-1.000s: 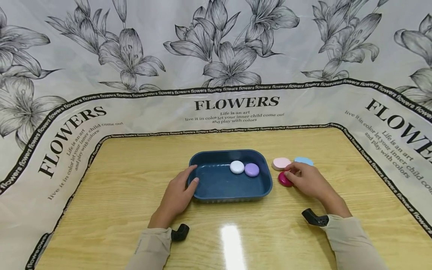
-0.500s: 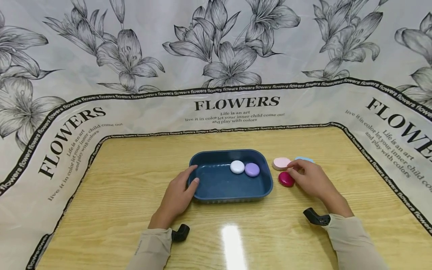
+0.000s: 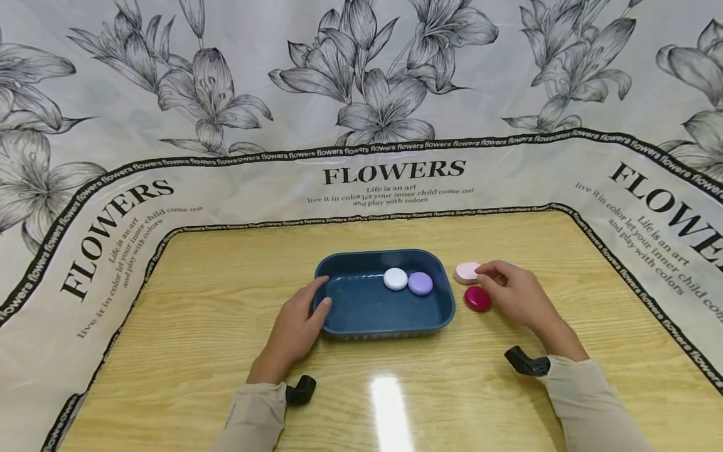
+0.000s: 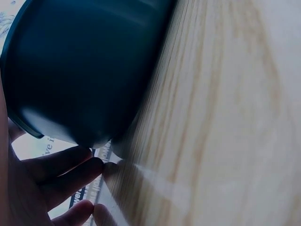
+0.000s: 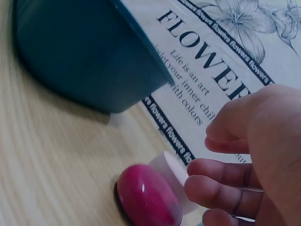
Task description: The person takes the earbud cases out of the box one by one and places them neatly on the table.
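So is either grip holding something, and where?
The left grip holds the blue tray by its left rim; for the right grip, I can't tell.

Left grip with thumb and forefinger apart, right grip loosely bent, forearms angled inward

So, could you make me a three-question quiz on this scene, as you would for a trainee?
1. How many things lie in the tray?
2. True or false: the red disc is in the tray.
3. Which hand is at the tray's rim?

Key
1. Two: the white disc and the purple disc.
2. False: the red disc lies outside, on the table.
3. The left hand.
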The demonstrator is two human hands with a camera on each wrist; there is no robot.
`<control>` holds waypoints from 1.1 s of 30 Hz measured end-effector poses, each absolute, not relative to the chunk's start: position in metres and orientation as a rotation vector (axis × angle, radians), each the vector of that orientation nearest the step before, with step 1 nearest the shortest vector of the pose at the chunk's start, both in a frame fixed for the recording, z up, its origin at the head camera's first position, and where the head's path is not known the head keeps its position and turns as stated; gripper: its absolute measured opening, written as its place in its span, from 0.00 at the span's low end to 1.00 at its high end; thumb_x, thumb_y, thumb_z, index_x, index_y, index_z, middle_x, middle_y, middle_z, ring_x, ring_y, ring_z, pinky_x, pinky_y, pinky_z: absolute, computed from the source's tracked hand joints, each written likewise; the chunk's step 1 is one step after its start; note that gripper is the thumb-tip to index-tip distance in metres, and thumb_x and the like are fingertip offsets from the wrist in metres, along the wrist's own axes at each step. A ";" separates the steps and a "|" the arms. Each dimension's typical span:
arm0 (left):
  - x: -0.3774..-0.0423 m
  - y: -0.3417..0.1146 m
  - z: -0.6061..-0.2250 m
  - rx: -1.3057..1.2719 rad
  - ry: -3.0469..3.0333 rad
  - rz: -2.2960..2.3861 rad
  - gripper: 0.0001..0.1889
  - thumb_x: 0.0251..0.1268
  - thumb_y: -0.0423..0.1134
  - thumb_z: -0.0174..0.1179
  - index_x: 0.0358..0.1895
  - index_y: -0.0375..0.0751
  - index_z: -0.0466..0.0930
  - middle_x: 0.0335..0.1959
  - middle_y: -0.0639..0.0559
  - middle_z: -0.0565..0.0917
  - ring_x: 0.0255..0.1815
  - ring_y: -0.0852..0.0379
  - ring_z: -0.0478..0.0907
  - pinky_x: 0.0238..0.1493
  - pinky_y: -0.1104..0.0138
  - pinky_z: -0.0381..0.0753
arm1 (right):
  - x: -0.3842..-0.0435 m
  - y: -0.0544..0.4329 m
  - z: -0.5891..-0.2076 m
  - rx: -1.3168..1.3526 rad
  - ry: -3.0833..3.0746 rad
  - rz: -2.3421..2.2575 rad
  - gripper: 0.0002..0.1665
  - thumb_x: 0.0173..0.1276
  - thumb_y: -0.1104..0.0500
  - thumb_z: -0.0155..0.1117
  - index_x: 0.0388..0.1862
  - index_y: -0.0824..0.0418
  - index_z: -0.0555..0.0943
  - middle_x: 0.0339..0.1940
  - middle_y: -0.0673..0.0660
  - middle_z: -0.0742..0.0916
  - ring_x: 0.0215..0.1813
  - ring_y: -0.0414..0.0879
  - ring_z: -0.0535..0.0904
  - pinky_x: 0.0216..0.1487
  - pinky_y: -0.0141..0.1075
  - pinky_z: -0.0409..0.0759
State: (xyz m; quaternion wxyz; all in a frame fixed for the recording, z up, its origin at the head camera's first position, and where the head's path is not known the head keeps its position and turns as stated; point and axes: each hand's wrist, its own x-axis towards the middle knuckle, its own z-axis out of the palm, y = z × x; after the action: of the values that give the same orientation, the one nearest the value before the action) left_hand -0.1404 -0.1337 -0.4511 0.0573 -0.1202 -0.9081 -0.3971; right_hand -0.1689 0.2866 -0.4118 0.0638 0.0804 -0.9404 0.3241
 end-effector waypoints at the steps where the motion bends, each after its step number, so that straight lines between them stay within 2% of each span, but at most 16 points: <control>1: -0.140 -0.134 -0.451 -0.366 -2.752 -1.206 0.27 0.79 0.56 0.47 0.75 0.56 0.66 0.71 0.51 0.72 0.72 0.51 0.67 0.70 0.50 0.68 | -0.169 0.286 -0.411 0.249 -2.847 0.996 0.15 0.76 0.52 0.60 0.51 0.61 0.84 0.32 0.54 0.84 0.33 0.48 0.77 0.34 0.33 0.75; 8: -0.140 -0.132 -0.452 -0.383 -2.746 -1.212 0.27 0.79 0.57 0.47 0.75 0.55 0.66 0.70 0.51 0.72 0.71 0.50 0.68 0.69 0.49 0.68 | -0.171 0.277 -0.401 0.300 -2.871 1.149 0.18 0.76 0.52 0.60 0.53 0.65 0.83 0.34 0.58 0.87 0.32 0.48 0.82 0.34 0.34 0.80; 18: -0.140 -0.131 -0.452 -0.356 -2.746 -1.214 0.25 0.79 0.51 0.50 0.75 0.53 0.67 0.70 0.49 0.72 0.72 0.49 0.67 0.70 0.48 0.67 | -0.178 0.263 -0.393 0.351 -2.826 1.494 0.21 0.76 0.52 0.61 0.55 0.69 0.80 0.45 0.67 0.87 0.42 0.56 0.85 0.41 0.35 0.84; 22: -0.141 -0.132 -0.452 -0.357 -2.759 -1.194 0.25 0.79 0.52 0.50 0.75 0.54 0.67 0.70 0.49 0.72 0.72 0.49 0.67 0.70 0.49 0.67 | -0.183 0.257 -0.390 0.401 -2.811 1.556 0.20 0.77 0.53 0.59 0.56 0.69 0.79 0.44 0.69 0.86 0.42 0.59 0.84 0.37 0.38 0.83; 25: -0.142 -0.131 -0.452 -0.365 -2.759 -1.198 0.26 0.79 0.54 0.48 0.75 0.55 0.67 0.71 0.50 0.72 0.72 0.50 0.67 0.70 0.49 0.67 | -0.185 0.252 -0.385 0.457 -2.810 1.548 0.19 0.78 0.55 0.58 0.57 0.69 0.79 0.43 0.67 0.86 0.40 0.59 0.82 0.36 0.40 0.83; 28: -0.143 -0.129 -0.452 -0.377 -2.749 -1.223 0.26 0.79 0.55 0.47 0.75 0.57 0.66 0.71 0.51 0.71 0.72 0.51 0.66 0.71 0.50 0.66 | -0.188 0.246 -0.379 0.504 -2.814 1.527 0.18 0.78 0.57 0.58 0.57 0.69 0.79 0.43 0.65 0.87 0.40 0.58 0.83 0.40 0.42 0.84; 33: -0.141 -0.131 -0.452 -0.359 -2.738 -1.227 0.26 0.79 0.54 0.48 0.75 0.56 0.66 0.71 0.51 0.71 0.72 0.50 0.66 0.70 0.48 0.67 | -0.192 0.232 -0.371 0.571 -2.854 1.509 0.19 0.78 0.54 0.58 0.58 0.67 0.79 0.45 0.63 0.87 0.40 0.53 0.84 0.40 0.46 0.84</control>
State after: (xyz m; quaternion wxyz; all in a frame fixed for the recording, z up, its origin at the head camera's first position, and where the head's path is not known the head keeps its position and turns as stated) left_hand -0.1406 -0.1305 -0.4520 0.0597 -0.1185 -0.9044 -0.4054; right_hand -0.1923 0.2321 -0.3713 -0.0684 0.1739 -0.8685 0.4591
